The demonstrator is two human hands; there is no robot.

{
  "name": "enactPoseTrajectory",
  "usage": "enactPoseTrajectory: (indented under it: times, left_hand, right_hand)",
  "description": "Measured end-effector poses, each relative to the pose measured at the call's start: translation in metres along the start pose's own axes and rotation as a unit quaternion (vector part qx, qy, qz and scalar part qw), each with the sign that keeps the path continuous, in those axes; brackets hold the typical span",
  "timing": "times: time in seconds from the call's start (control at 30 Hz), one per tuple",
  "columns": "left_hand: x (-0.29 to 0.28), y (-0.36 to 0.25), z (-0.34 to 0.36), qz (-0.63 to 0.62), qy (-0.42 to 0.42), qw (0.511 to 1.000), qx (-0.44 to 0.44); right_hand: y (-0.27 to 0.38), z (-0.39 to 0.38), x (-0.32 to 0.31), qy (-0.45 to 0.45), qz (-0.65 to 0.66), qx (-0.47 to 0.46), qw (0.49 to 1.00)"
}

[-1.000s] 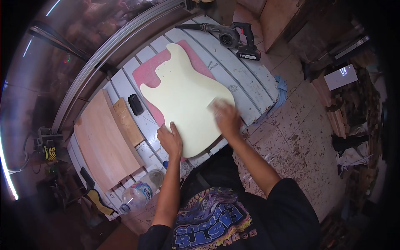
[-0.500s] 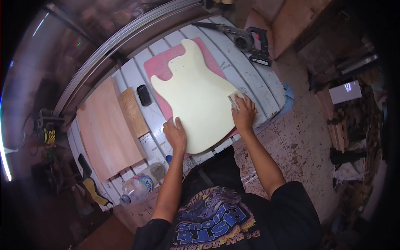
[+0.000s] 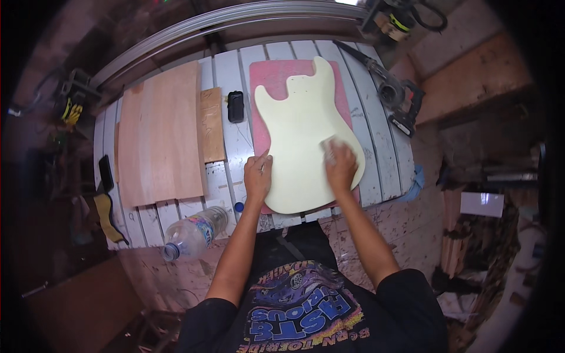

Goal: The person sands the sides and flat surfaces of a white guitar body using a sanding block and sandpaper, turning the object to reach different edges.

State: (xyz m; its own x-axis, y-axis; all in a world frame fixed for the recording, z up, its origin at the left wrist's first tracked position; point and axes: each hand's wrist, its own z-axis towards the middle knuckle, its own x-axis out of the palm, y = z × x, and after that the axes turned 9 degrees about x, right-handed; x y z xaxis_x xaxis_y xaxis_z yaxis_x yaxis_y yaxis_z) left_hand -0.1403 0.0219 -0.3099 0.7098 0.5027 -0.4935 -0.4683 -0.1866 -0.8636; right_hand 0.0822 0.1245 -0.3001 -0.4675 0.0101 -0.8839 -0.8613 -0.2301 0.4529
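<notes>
A cream-coloured electric guitar body (image 3: 303,123) lies flat on a pink pad (image 3: 268,72) on the slatted table. My left hand (image 3: 258,176) grips the body's lower left edge. On the lower right part of its face is my right hand (image 3: 341,167), with the fingers closed over a small folded piece of sandpaper (image 3: 331,148). Motion blurs the sandpaper and the fingertips, and the hand covers part of the sheet.
Left of the pad are a black case (image 3: 235,106), a brown wood piece (image 3: 212,123) and a wide wooden board (image 3: 162,135). A plastic bottle (image 3: 194,233) lies by the front edge, near a blue cap (image 3: 239,207). At the right sits a cordless blower (image 3: 391,94).
My right hand has slid the sandpaper from the body's right edge inward over its face. My left hand keeps to the left edge. The whole view has turned, so the table sits more level.
</notes>
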Motion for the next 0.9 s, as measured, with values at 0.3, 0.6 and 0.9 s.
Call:
enactPoseTrajectory:
  times: [0.3,0.6,0.9]
  left_hand:
    - [-0.004,0.01,-0.017,-0.105,-0.067,0.991,-0.049]
    - [0.01,0.018,-0.072,-0.198,-0.211,0.957,-0.024]
    - [0.011,0.017,-0.064,-0.238,-0.215,0.944,-0.073]
  right_hand:
    - [0.033,0.021,0.019,0.117,0.082,-0.197,0.97]
    - [0.076,-0.049,-0.014,0.199,0.126,-0.394,0.889]
    - [0.083,0.108,0.049,0.024,0.032,-0.324,0.945]
